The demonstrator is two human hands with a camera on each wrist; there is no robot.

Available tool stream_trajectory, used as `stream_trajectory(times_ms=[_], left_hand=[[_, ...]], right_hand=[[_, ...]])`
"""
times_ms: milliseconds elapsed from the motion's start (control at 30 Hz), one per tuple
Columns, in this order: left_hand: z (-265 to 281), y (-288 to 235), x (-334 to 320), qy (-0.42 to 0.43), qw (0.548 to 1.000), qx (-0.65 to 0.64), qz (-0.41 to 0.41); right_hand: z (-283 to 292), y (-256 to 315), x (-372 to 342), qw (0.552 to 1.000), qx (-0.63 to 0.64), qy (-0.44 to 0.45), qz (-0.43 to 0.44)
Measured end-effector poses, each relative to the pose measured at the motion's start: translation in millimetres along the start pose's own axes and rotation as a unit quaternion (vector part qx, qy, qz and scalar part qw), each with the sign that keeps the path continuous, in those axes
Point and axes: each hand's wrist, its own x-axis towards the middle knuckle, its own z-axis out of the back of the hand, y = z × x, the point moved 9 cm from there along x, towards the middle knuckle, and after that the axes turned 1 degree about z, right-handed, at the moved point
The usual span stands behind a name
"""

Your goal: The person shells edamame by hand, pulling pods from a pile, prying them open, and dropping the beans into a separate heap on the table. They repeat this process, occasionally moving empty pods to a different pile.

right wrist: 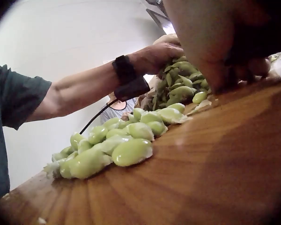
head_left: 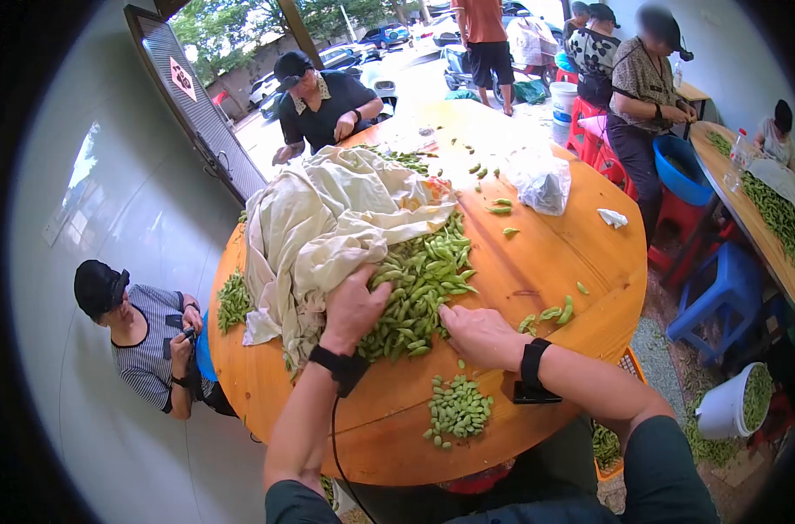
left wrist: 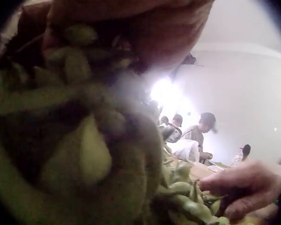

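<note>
Round and wooden, the table [head_left: 559, 249] stood beside a pale wall [head_left: 109, 227] and an open door [head_left: 201, 131] in the head view, bearing a heap of green pods [head_left: 424, 279]. Left of the heap and partly over it lay a rumpled cream cloth [head_left: 319, 218]. Where cloth and heap met, the left hand [head_left: 356, 306] rested on the pods; whether it gripped any could not be told. At the heap's right edge the right hand [head_left: 485, 336] had its fingertips against the pods, its grasp likewise unclear. On the near side of the heap sat a cluster of loose beans [head_left: 460, 408]; beyond the heap was a plastic bag [head_left: 542, 183]. Of 2 people past the cloth, 1 wore a striped top [head_left: 144, 336], left of the heap, and 1 a dark top [head_left: 323, 122], beyond it.

From the left wrist, dim pods of the heap filled the foreground under the left hand, and the right hand showed at the heap's edge.

From the right wrist, the loose beans lay before the heap, with the left hand at its top and the right hand, dark and cropped, just beside it.
</note>
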Motion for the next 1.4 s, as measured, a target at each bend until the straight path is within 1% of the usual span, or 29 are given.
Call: stream_trajectory(times_ms=[100, 133, 167, 233, 267, 300, 333, 367, 400, 433, 500, 533, 600, 633, 767, 833, 900, 933, 1033, 1067, 1100, 1133, 1167, 1233, 1267, 1300, 1333, 1367, 1400], left_hand=[[-10, -37, -16, 0.025, 0.999, 0.041, -0.005], [-18, -42, -19, 0.011, 0.997, 0.049, -0.061], [-23, -44, -25, 0.012, 0.997, 0.049, -0.062], [-25, -62, -35, -0.006, 0.993, 0.043, -0.107], [-31, -56, -37, 0.036, 0.996, 0.014, -0.084], [-31, -56, -40, 0.037, 0.996, 0.014, -0.086], [-26, -61, -46, 0.015, 0.992, 0.036, -0.120], [-22, -65, -54, -0.008, 0.986, 0.058, -0.154], [-28, -54, -59, 0.018, 0.991, 0.057, -0.119], [-29, -50, -66, 0.020, 0.991, 0.058, -0.119], [-32, -48, -75, 0.022, 0.982, 0.136, -0.129], [-32, -48, -76, 0.022, 0.982, 0.136, -0.130], [-37, -50, -77, 0.045, 0.977, 0.163, -0.129], [-38, -49, -76, 0.044, 0.978, 0.160, -0.129], [-47, -39, -70, 0.051, 0.962, 0.231, -0.136], [-48, -30, -65, 0.055, 0.957, 0.252, -0.131], [-41, -24, -56, 0.027, 0.935, 0.323, -0.142], [-40, -22, -53, 0.029, 0.943, 0.308, -0.123], [-39, -29, -53, 0.045, 0.942, 0.313, -0.109], [-37, -36, -55, 0.046, 0.942, 0.314, -0.111], [-34, -43, -57, 0.055, 0.946, 0.304, -0.094], [-35, -47, -59, 0.065, 0.950, 0.295, -0.076], [-39, -52, -61, 0.067, 0.950, 0.296, -0.078], [-49, -74, -67, 0.065, 0.955, 0.254, -0.137], [-59, -83, -70, 0.100, 0.955, 0.232, -0.153], [-64, -86, -71, 0.101, 0.956, 0.231, -0.152], [-74, -92, -76, 0.119, 0.949, 0.224, -0.188], [-82, -98, -81, 0.138, 0.940, 0.216, -0.224], [-84, -95, -77, 0.146, 0.940, 0.223, -0.211]], right_hand=[[-2, -2, 2, 1.000, -0.008, -0.010, -0.002], [-2, -3, 2, 1.000, -0.006, -0.009, -0.007], [-2, -3, 2, 1.000, -0.006, -0.009, -0.009], [0, -3, 1, 1.000, -0.001, -0.012, 0.000], [-1, -5, 0, 1.000, -0.001, -0.013, -0.002], [2, -4, -2, 0.999, 0.024, -0.042, 0.014], [6, -3, -4, 0.996, 0.049, -0.070, 0.030], [5, -5, -6, 0.996, 0.052, -0.071, 0.028], [7, -8, -8, 0.997, 0.064, -0.053, 0.001], [8, -11, -11, 0.996, 0.075, -0.034, -0.026], [15, -13, -17, 0.995, 0.090, -0.036, -0.035], [18, -14, -20, 0.993, 0.104, -0.038, -0.044], [20, -13, -23, 0.993, 0.106, -0.039, -0.043], [22, -12, -24, 0.992, 0.108, -0.040, -0.041], [29, -8, -37, 0.991, 0.124, -0.041, -0.038], [35, -11, -49, 0.983, 0.165, -0.065, -0.052], [38, -14, -62, 0.980, 0.171, -0.073, -0.066], [41, -18, -69, 0.977, 0.179, -0.082, -0.080], [44, -23, -90, 0.972, 0.197, -0.085, -0.091], [50, -22, -99, 0.968, 0.203, -0.126, -0.072], [51, -22, -107, 0.968, 0.204, -0.128, -0.073], [51, -21, -115, 0.960, 0.239, -0.124, -0.078], [49, -21, -122, 0.950, 0.275, -0.121, -0.084], [44, -17, -131, 0.947, 0.284, -0.126, -0.078], [41, -16, -135, 0.948, 0.279, -0.128, -0.081], [39, -15, -137, 0.950, 0.273, -0.130, -0.083], [37, -16, -138, 0.950, 0.273, -0.129, -0.083], [37, -17, -139, 0.947, 0.272, -0.150, -0.077], [38, -17, -140, 0.944, 0.273, -0.171, -0.071]])
